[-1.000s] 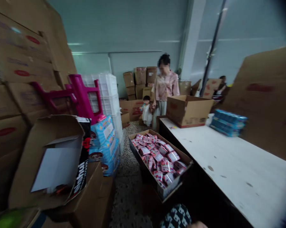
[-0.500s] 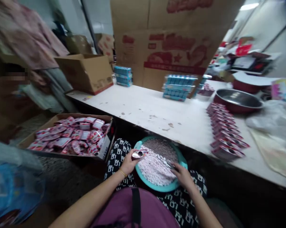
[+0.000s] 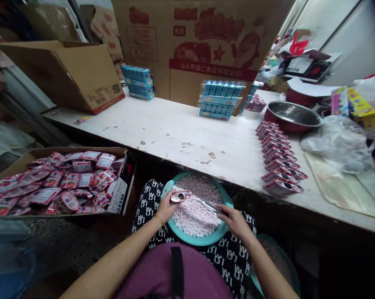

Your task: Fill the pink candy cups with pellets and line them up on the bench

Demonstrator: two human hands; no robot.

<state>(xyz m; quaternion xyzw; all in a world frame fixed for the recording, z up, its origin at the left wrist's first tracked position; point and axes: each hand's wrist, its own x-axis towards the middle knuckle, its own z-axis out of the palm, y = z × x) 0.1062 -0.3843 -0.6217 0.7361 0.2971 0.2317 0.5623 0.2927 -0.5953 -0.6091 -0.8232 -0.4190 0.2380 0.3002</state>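
Note:
My left hand (image 3: pixel 165 207) is closed around a small red-and-white printed box (image 3: pixel 180 197), whose dark round opening faces up. It is held over the left part of a turquoise basin (image 3: pixel 190 241) resting on my lap. Pale pink-white candy pellets (image 3: pixel 195 224) fill the basin, with a greyer-looking area toward the back. My right hand (image 3: pixel 235 222) grips a metal spoon (image 3: pixel 211 206) by its handle, above the pellets and pointing left at the box. Whether the spoon's tip carries pellets is too small to tell.
A carton of similar printed boxes (image 3: pixel 120 195) stands at my left. Upright boxes in a row (image 3: pixel 279 162) line the white table (image 3: pixel 175 128), near a steel bowl (image 3: pixel 293 116) and a plastic bag (image 3: pixel 337 145). Blue packs (image 3: pixel 220 99) and an open carton (image 3: pixel 87 79) stand behind.
The view has swung, bringing the left carton closer. The spoon now points more directly at the box, and its tip is nearer to it. Both hands keep their hold.

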